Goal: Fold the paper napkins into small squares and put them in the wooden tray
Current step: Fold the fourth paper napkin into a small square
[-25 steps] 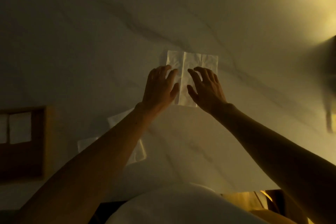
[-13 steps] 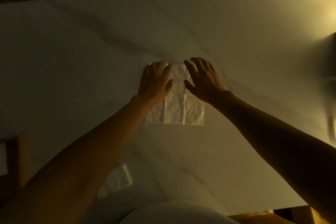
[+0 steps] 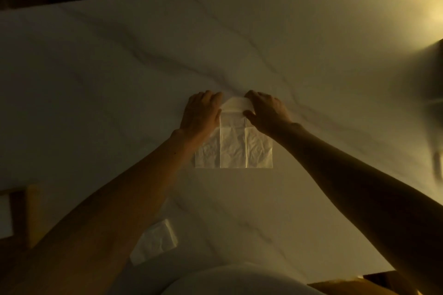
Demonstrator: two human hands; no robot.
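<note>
The napkin (image 3: 233, 148) is lying flat in the middle of the frame on the desk (image 3: 96, 79), creased into three upright panels. Its far edge is curling up and toward the near side, between the two hands. The left hand (image 3: 202, 112) is gripping that edge at its left corner with curled fingers, and the right hand (image 3: 266, 112) is pinching it at the right corner, thumb underneath. Both forearms are reaching in from the lower corners, crossing the napkin's near corners. A second napkin (image 3: 155, 239) is lying crumpled at lower left, partly hidden under the left forearm. At the left edge of the frame the tray (image 3: 31, 211) is showing, cut off, with a white square (image 3: 4, 215) sitting inside it.
</note>
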